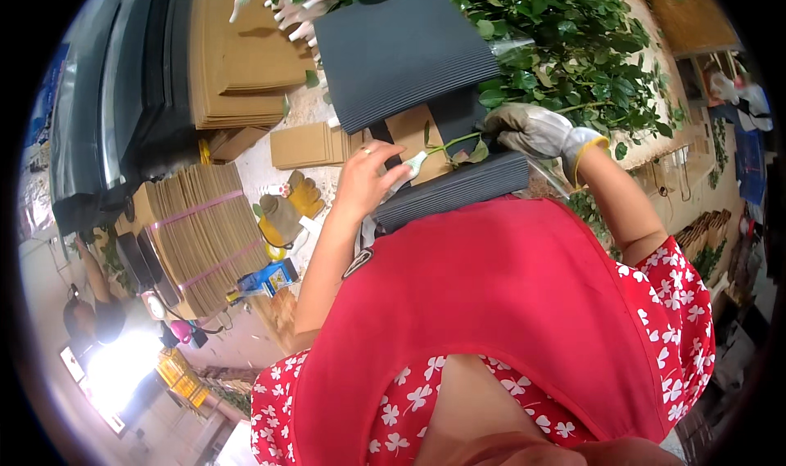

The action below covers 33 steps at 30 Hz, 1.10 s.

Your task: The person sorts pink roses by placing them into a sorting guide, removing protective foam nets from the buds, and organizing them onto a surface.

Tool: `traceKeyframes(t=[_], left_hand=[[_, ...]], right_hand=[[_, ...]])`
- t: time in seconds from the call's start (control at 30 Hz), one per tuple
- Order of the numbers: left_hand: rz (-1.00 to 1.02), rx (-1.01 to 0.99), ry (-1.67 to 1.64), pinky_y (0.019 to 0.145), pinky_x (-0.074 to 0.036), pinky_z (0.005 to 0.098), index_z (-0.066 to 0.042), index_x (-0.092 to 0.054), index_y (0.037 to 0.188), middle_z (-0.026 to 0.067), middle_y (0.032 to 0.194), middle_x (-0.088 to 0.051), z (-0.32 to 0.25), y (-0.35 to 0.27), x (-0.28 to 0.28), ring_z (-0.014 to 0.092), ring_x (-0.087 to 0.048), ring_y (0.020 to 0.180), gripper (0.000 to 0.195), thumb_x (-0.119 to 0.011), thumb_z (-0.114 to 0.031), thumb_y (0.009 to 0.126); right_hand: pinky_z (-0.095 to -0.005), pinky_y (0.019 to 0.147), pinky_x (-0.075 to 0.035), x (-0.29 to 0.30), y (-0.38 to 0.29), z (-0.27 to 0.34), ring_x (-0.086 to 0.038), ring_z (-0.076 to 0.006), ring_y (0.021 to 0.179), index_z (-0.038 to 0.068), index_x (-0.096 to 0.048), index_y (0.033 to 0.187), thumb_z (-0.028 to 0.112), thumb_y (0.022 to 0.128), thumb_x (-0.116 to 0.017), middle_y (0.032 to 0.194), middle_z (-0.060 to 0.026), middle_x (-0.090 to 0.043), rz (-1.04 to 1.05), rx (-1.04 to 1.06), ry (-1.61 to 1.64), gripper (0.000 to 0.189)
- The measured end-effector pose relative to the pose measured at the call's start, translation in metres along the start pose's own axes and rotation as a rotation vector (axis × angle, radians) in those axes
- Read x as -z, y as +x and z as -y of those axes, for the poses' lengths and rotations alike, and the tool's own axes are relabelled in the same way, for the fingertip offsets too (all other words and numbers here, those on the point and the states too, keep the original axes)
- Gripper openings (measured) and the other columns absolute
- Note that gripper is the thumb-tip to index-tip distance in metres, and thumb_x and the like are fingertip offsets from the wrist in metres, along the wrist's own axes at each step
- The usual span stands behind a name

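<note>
A single rose stem [455,141] with leaves and a bud in a white net sleeve [416,164] lies across a brown cardboard strip [412,136] between two stacks of dark corrugated sheets. My left hand [372,172], bare with a ring, is beside the bud; its thumb tip touches the net, but whether it grips is unclear. At the stem's other end is my right hand [527,128] in a pale work glove with a yellow cuff, its fingers closed around the stem. The upper dark stack [405,55] lies beyond the strip, the lower stack [454,190] against my red apron.
Leafy rose stems [565,48] pile up at right, with netted buds [302,27] at top left. Cardboard sheets [258,48], small cardboard pieces [307,145], work gloves [288,211], a strapped cardboard bundle [199,230] and a blue tape dispenser [267,279] lie left. Another person [95,312] is at far left.
</note>
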<state>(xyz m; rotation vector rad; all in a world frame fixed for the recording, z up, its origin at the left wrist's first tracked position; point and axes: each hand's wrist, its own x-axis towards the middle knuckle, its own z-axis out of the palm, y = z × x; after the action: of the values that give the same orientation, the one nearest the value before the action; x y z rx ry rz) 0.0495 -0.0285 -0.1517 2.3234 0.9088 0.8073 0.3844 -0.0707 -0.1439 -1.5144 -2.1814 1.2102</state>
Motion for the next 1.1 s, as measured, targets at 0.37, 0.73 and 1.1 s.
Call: traceKeyframes(t=[0.37, 0.73, 1.1], left_hand=[[0.264, 0.699, -0.451, 0.066, -0.048, 0.0275, -0.003, -0.072, 0.100, 0.0098, 0.077, -0.067, 0.016, -0.047, -0.017, 0.016, -0.060, 0.068, 0.018, -0.070, -0.009, 0.082], [0.130, 0.318, 0.177, 0.079, -0.050, 0.0354, -0.005, -0.071, 0.095, 0.0115, 0.095, -0.068, 0.005, -0.034, 0.057, 0.027, -0.064, 0.088, 0.019, -0.071, -0.012, 0.077], [0.529, 0.139, -0.277, 0.096, -0.037, 0.0389, -0.012, -0.070, 0.104, 0.0067, 0.103, -0.067, 0.029, -0.012, -0.033, 0.027, -0.055, 0.108, 0.029, -0.073, -0.020, 0.076]], right_hand=[[-0.0437, 0.065, -0.052, -0.006, 0.007, 0.011, -0.064, -0.0349, 0.082, 0.010, -0.059, 0.101, 0.013, 0.084, -0.050, 0.091, -0.0147, -0.063, 0.259, 0.008, -0.619, 0.020], [-0.0453, 0.062, -0.049, -0.007, 0.003, 0.008, -0.063, -0.0354, 0.073, 0.014, -0.061, 0.097, 0.026, 0.091, -0.045, 0.082, -0.0165, -0.065, 0.294, -0.065, -0.616, 0.022], [-0.0371, 0.070, -0.052, -0.029, -0.021, -0.034, -0.063, -0.0287, 0.077, 0.009, -0.061, 0.093, 0.010, 0.078, -0.057, 0.086, -0.0113, -0.061, 0.031, 0.095, -0.414, 0.016]])
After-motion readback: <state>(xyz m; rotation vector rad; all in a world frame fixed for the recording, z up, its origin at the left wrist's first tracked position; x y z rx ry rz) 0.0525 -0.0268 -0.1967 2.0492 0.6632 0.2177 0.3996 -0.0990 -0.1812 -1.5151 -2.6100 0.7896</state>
